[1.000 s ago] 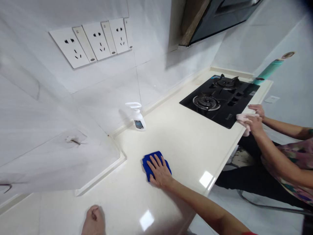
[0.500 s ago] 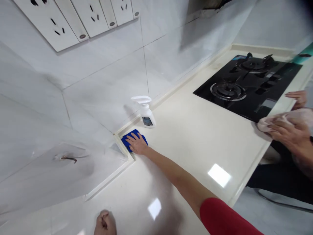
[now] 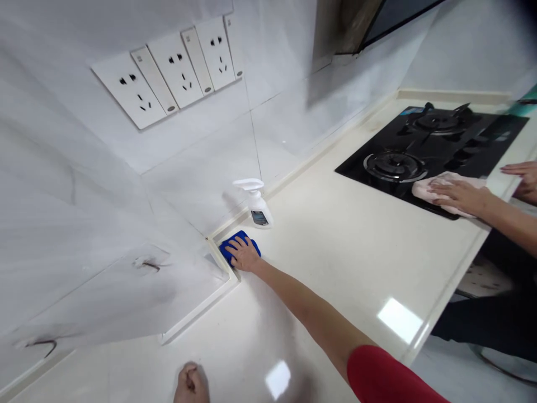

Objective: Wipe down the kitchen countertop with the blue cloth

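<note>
My right hand [image 3: 245, 253] is closed over a folded blue cloth [image 3: 232, 246] and presses it onto the counter, in the corner by the raised edge strip. Its fingers are spread across the cloth, which sticks out past the fingertips and sides. Just behind the cloth stands a white spray bottle [image 3: 260, 211] with a dark label, upright near the wall. My left hand [image 3: 192, 384] is curled into a fist low in the view, over the pale counter [image 3: 319, 246]. Nothing shows in the fist.
A black gas hob [image 3: 444, 145] is set into the counter on the right. There a co-worker's hand [image 3: 461, 196] presses a pale cloth [image 3: 428, 190] on the hob's near edge. Wall sockets [image 3: 184, 73] are above, and bent hooks or wires [image 3: 151, 265] stick out of the left wall.
The view has shifted, showing more of the sockets. The co-worker's cloth has moved from the counter edge onto the hob. My right hand stays on the blue cloth in the corner.
</note>
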### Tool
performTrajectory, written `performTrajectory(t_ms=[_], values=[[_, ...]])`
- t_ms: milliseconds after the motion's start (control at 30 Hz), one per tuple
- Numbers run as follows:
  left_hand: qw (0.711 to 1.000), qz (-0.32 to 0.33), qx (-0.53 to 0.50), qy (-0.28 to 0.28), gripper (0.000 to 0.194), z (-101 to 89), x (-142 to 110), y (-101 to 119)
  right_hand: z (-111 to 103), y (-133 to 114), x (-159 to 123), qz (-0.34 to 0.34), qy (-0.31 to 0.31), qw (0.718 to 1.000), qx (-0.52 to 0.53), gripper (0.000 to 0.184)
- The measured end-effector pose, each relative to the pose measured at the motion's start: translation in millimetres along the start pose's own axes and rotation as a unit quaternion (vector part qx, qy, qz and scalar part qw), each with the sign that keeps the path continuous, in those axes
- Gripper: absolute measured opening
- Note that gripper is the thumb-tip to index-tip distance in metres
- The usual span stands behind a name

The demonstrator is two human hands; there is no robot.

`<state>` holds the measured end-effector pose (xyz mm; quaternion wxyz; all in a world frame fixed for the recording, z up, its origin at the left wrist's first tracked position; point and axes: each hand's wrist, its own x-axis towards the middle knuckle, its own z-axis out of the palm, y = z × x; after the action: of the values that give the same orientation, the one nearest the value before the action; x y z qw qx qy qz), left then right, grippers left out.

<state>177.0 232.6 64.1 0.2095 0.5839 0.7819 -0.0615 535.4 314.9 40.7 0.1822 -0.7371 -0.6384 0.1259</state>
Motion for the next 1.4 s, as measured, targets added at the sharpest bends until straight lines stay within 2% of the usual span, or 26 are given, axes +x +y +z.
performTrajectory(t_ms=[267,500,633,733,833,967,1100,1167,1233,1300,1333,1400], values=[[0.999,0.029,-0.014,0.028,0.057,0.3,-4,-5,-1,-5,-112,-0.023,-0.004,1.0,0.002,0.057],[0.997,0.056,-0.022,0.058,0.054,-4.8,-15,-1,2,-22,-229,-0.045,-0.007,0.999,0.012,0.057],[0.996,0.061,-0.01,0.061,0.057,-6.3,-22,3,0,-27,-285,-0.023,-0.015,0.999,0.018,0.06],[0.996,0.067,-0.004,0.057,0.057,-5.9,-22,1,-2,-27,-312,0.018,-0.02,0.999,0.029,0.06],[0.996,0.071,-0.006,0.054,0.06,-3.9,-20,-2,-4,-34,-326,0.05,-0.014,0.998,0.032,0.063],[0.995,0.082,-0.012,0.054,0.06,-1.0,-15,-5,-3,-50,-324,0.085,0.0,0.996,0.016,0.068],[0.994,0.09,-0.013,0.056,0.064,0.5,-11,-7,0,-54,-315,0.112,0.022,0.993,0.038,0.05],[0.994,0.097,-0.012,0.055,0.065,0.4,-11,-7,0,-50,-311,0.123,0.052,0.983,0.129,0.043],[0.993,0.101,-0.015,0.058,0.063,-1.0,-13,-6,-2,-42,-307,0.164,0.109,0.937,0.288,0.04],[0.992,0.106,-0.023,0.067,0.059,-4.0,-16,-6,-8,-30,-304,0.212,0.156,0.867,0.423,0.044],[0.991,0.11,-0.03,0.068,0.056,-5.8,-18,-6,-13,-24,-302,0.23,0.168,0.838,0.466,0.049],[0.989,0.12,-0.043,0.07,0.051,-9.2,-20,-6,-26,-11,-303,0.242,0.171,0.804,0.515,0.062]])
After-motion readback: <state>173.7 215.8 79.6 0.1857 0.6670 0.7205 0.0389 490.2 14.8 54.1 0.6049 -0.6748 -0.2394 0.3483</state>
